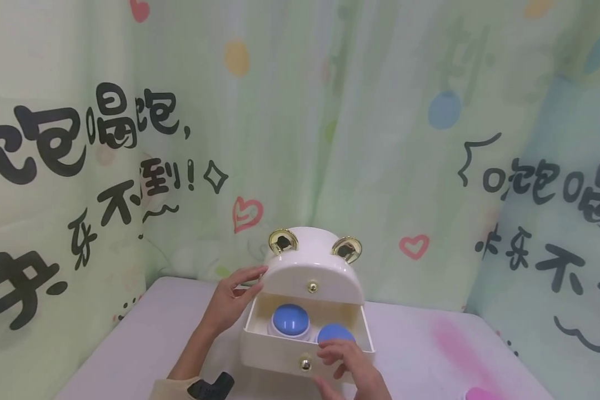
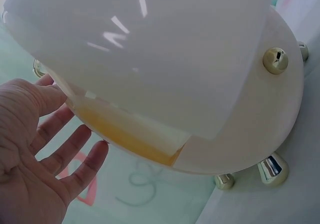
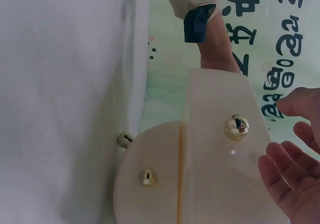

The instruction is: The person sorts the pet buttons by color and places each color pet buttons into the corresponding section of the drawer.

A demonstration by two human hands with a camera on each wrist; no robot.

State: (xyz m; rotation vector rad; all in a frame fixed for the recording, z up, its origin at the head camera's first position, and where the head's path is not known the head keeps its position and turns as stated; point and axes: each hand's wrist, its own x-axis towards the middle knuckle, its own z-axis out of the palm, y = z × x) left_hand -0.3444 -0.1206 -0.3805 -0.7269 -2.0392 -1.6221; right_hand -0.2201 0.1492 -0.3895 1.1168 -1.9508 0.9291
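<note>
A white rounded storage box (image 1: 312, 278) with two gold-rimmed, eye-like ornaments on top stands on the table. Its lower drawer (image 1: 267, 347) is pulled out and bears a gold knob (image 1: 305, 364). Inside the drawer are two round white-based things with glossy blue tops, the left one (image 1: 291, 320) in full view and the right one (image 1: 336, 333) partly behind my right hand. My left hand (image 1: 231, 300) touches the box's left edge, its fingers spread loosely in the left wrist view. In front of the drawer's right part, my right hand (image 1: 354, 364) has loosely bent fingers holding nothing.
The box stands on a pale tabletop (image 1: 405, 350). A pink object (image 1: 481, 394) is cut off at the bottom right edge, with a pink smear of colour (image 1: 457, 347) behind it. Printed curtains (image 1: 290, 139) enclose the back and sides.
</note>
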